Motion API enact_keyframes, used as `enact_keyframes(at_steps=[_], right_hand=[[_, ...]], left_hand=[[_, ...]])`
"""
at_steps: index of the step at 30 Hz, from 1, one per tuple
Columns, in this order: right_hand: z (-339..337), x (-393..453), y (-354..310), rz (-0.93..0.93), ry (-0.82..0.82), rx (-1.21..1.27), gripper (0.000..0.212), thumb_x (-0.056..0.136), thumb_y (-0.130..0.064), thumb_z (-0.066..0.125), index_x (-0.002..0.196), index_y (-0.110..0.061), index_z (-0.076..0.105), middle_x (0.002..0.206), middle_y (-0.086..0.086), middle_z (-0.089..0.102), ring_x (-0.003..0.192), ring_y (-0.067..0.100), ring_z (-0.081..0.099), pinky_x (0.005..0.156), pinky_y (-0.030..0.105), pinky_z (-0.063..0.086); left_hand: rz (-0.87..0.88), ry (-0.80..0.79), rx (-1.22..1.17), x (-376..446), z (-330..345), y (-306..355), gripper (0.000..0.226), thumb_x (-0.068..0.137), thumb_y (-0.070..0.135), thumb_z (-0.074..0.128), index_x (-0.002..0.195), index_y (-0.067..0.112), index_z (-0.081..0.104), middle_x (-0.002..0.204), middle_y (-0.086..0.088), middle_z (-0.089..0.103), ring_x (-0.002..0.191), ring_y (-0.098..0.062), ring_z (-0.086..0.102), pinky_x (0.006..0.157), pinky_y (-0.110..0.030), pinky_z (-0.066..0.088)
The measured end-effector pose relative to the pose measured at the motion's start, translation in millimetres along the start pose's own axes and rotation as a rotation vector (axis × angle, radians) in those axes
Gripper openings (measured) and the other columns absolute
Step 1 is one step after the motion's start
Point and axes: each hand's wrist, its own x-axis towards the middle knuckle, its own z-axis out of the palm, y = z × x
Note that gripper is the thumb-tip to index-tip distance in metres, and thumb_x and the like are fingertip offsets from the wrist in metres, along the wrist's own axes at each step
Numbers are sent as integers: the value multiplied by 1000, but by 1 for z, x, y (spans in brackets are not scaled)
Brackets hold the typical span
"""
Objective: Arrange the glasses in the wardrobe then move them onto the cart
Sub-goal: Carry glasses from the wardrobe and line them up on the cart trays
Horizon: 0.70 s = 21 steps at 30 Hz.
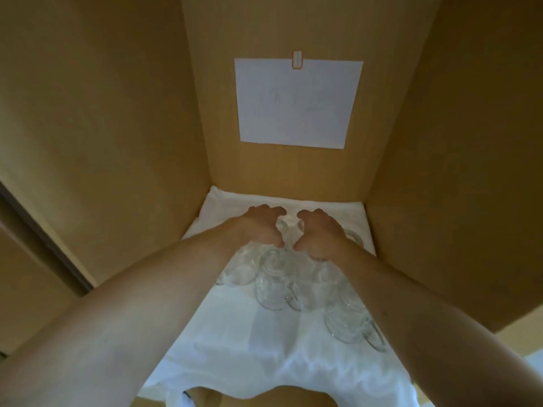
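Note:
Several clear glass mugs with handles stand on a white cloth (264, 356) that covers the wardrobe shelf. One mug (273, 289) is in the middle and another (349, 324) nearer the front right. Both my arms reach deep into the wardrobe. My left hand (261, 227) and my right hand (320, 233) hover side by side over the rear glasses, fingers curled and apart. A glass (289, 233) shows between the two hands. I cannot tell whether either hand touches a glass. The cart is out of view.
Wooden side walls (117, 142) close in the shelf on the left and right. A white sheet of paper (298, 102) hangs on the back panel under a small clip. The cloth droops over the front edge of the shelf.

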Motion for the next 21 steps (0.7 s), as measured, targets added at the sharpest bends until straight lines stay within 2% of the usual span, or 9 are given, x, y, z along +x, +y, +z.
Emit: enact_keyframes(at_steps=[6,12,15,18,20,21], right_hand=[[-4,12,-4,46,-43,-33,75,75,-22,83,142,-19,49,130,7,53,116,28,59,89,33,51],[-7,22,-5,59,-95,-15,74,72,-20,85,139,-18,52,128,4,59,115,25,60,92,36,55],[-7,25,-4,54,-111,6,74,70,-20,86,136,-17,54,125,4,61,111,24,62,92,38,57],[-7,27,-3,65,-105,62,77,66,-18,88,136,-18,55,120,3,65,105,22,65,90,37,58],[-8,27,-2,71,-92,76,80,64,-18,89,136,-19,56,119,2,67,104,21,65,89,35,57],[-8,28,-2,72,-86,78,82,63,-19,90,137,-20,56,121,1,66,106,21,65,88,34,57]], left_hand=[[-2,-97,-13,18,4,1,91,82,20,76,158,28,27,152,-3,41,133,-24,47,101,-34,50],[9,-201,82,34,1,7,91,81,18,79,157,27,30,154,0,42,133,-23,49,91,-26,46],[23,-201,127,39,3,8,87,77,14,81,152,28,38,146,-1,49,117,-22,55,88,-30,52],[39,-160,110,39,3,7,83,70,9,83,144,28,49,131,1,56,93,-17,55,63,-25,50],[42,-131,69,39,2,5,81,66,8,85,138,29,55,127,2,55,87,-15,56,52,-21,44],[42,-118,53,39,1,4,80,65,8,87,136,30,57,128,2,54,89,-16,56,51,-21,44]])
